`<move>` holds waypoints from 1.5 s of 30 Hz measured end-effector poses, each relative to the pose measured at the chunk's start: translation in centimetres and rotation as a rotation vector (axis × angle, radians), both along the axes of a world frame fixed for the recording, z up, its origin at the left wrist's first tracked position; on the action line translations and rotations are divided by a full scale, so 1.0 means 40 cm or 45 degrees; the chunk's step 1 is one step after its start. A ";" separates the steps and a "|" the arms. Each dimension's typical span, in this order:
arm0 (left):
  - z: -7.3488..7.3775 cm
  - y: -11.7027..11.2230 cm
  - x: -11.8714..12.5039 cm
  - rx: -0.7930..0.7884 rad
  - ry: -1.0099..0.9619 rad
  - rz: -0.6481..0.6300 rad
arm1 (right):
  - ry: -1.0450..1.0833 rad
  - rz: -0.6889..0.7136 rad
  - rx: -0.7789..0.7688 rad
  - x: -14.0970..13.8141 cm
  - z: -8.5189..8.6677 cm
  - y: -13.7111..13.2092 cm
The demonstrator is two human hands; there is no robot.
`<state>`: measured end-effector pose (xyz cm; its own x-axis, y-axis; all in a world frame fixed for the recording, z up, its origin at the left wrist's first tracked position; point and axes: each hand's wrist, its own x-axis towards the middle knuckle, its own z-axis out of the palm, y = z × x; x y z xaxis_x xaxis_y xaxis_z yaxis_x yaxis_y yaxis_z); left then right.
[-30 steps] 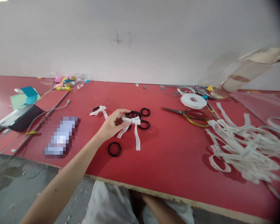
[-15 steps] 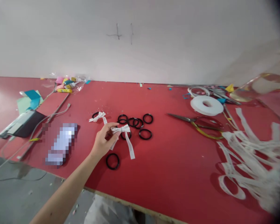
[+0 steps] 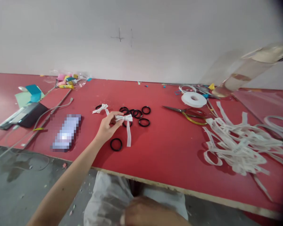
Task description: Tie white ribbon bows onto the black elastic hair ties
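My left hand (image 3: 107,127) reaches over the red table (image 3: 169,150), its fingers pinched on a white printed ribbon bow (image 3: 124,118) whose tail hangs down to the surface. A single black ring (image 3: 115,144) lies just below the hand. A cluster of several black rings (image 3: 135,113) lies right behind the bow. A second white bow on a ring (image 3: 100,108) rests to the left. My right hand (image 3: 143,212) is a blurred shape below the table's front edge; its fingers do not show.
Scissors (image 3: 188,112) and a white tape roll (image 3: 193,99) lie to the right, with a heap of cut white ribbon strips (image 3: 238,144) beyond. A clear plastic container (image 3: 247,69) leans at the far right. A phone (image 3: 66,131), dark case (image 3: 28,114) and cable sit at left.
My left hand has drawn the bow a little left and nearer to me, away from the ring cluster. The view shifted. A blurred shape, my right hand, has come into view at the bottom.
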<state>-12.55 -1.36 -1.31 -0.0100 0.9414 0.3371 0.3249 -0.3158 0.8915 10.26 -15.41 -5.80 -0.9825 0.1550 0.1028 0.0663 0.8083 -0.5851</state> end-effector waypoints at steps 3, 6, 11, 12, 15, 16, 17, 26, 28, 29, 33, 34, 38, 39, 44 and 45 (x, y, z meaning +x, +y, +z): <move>0.013 0.012 -0.019 0.092 -0.186 0.138 | 0.220 0.007 -0.023 0.028 0.113 0.046; 0.023 0.022 -0.039 0.197 -0.355 0.313 | 0.342 -0.439 0.243 0.001 0.194 0.145; 0.025 0.036 -0.070 0.253 -0.587 0.546 | 0.326 -0.314 0.575 -0.103 0.145 0.292; 0.023 0.039 -0.076 0.240 -0.626 0.589 | 0.304 -0.315 0.586 -0.114 0.124 0.310; 0.015 0.048 -0.094 0.172 -0.701 0.707 | 0.334 -0.354 0.524 -0.116 0.082 0.340; 0.010 0.051 -0.100 0.150 -0.692 0.740 | 0.359 -0.373 0.479 -0.110 0.078 0.343; 0.005 0.053 -0.105 0.131 -0.659 0.767 | 0.388 -0.393 0.430 -0.102 0.079 0.345; -0.001 0.048 -0.114 0.095 0.532 0.948 | 0.599 -0.595 0.242 -0.076 0.099 0.369; 0.005 0.038 -0.099 0.171 0.677 0.902 | 0.626 -0.640 0.257 -0.072 0.095 0.376; 0.005 0.033 -0.089 0.207 0.708 0.784 | 0.639 -0.668 0.262 -0.070 0.093 0.378; -0.019 0.027 -0.044 0.219 0.757 0.154 | 0.683 -0.817 0.275 -0.061 0.090 0.382; -0.027 0.028 -0.034 0.192 0.757 0.073 | 0.690 -0.865 0.263 -0.059 0.090 0.382; -0.041 0.029 -0.003 0.096 0.742 0.018 | 0.695 -1.078 0.116 -0.054 0.092 0.384; -0.039 0.027 0.005 0.078 0.727 0.016 | 0.697 -1.116 0.073 -0.054 0.092 0.385; -0.026 0.005 0.069 -0.026 0.576 -0.134 | 0.736 -1.254 0.008 -0.047 0.083 0.396; -0.026 0.002 0.086 -0.040 0.517 -0.184 | 0.736 -1.280 0.034 -0.046 0.078 0.399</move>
<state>-9.11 -1.29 -2.34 0.2502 0.9333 0.2575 0.6056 -0.3583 0.7106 8.42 0.55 -2.67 -0.2232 0.8301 0.5110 0.4139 0.5553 -0.7213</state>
